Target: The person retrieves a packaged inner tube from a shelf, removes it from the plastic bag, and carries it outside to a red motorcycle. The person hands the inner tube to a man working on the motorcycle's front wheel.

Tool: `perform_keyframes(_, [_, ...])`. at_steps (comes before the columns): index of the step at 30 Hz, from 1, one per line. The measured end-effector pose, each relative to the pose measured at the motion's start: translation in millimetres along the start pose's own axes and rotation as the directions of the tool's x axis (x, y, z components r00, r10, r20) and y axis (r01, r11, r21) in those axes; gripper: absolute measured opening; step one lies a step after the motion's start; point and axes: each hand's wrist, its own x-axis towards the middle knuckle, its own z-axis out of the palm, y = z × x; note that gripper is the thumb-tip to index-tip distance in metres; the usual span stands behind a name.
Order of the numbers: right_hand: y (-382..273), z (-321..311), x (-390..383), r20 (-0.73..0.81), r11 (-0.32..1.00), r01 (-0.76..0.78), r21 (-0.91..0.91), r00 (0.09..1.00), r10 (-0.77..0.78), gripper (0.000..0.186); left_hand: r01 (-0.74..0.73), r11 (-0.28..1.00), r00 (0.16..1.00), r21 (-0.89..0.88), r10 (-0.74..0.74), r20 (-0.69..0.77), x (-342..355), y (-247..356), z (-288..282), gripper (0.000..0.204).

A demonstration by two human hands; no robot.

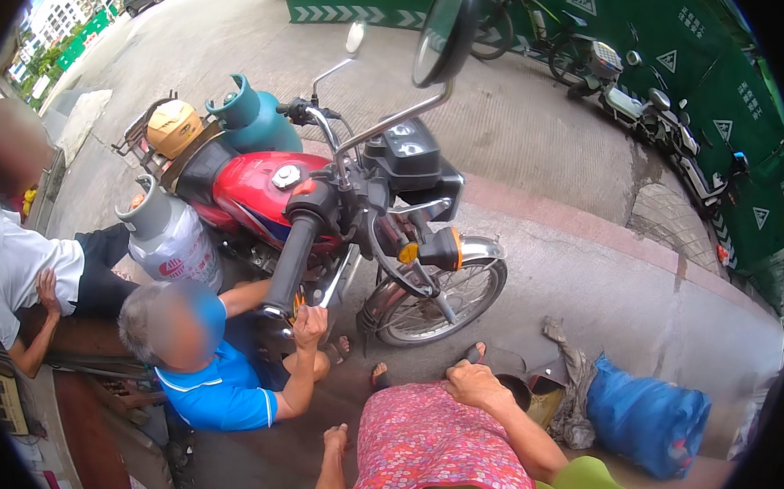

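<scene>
From my feed, nearest the lens is the pink patterned cloth over the lap. The left hand lies at its left edge, fingers pointing away from me; I cannot tell whether it grips the cloth or only rests there. The right hand lies palm down on the knee, fingers loosely bent and holding nothing, just beside a dark bowl on the ground. I judge this a pause, with neither hand at work; taking up the bowl would call only for a short reach to the right. Further right lie a grey rag and a blue bag. Beyond the feet, a crouching person in a blue shirt has one hand against the red motorcycle, which carries a white gas cylinder.
</scene>
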Motion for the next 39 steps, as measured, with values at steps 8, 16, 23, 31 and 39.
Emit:
perform_keyframes(8, [226, -33, -46, 0.06, 0.911, -0.405, 0.075, 0.914, 0.402, 0.033, -0.002, 0.986, 1.0, -0.169, 0.006, 0.02, -6, 101, 144, 0.034])
perform_keyframes(16, [462, -153, -115, -0.181, 0.79, -0.611, 0.053, 0.772, 0.61, 0.027, -0.283, 0.856, 0.957, 0.433, 0.28, 0.072, -111, 199, 366, 0.044])
perform_keyframes(23, [513, -238, -59, -0.346, 0.881, -0.467, 0.075, 0.816, 0.462, 0.025, -0.373, 0.853, 0.924, 0.365, 0.308, 0.225, -144, 290, 468, 0.043])
perform_keyframes(31, [449, -291, 69, 0.182, 0.992, -0.073, 0.103, 0.982, 0.054, 0.034, -0.227, 0.939, 0.955, 0.259, 0.162, 0.248, -101, 326, 524, 0.049])
perform_keyframes(39, [488, -390, 201, 0.199, 0.948, 0.027, -0.319, 0.979, 0.039, 0.033, -0.329, 0.939, 0.94, -0.099, 0.336, 0.063, -120, 477, 509, 0.043])
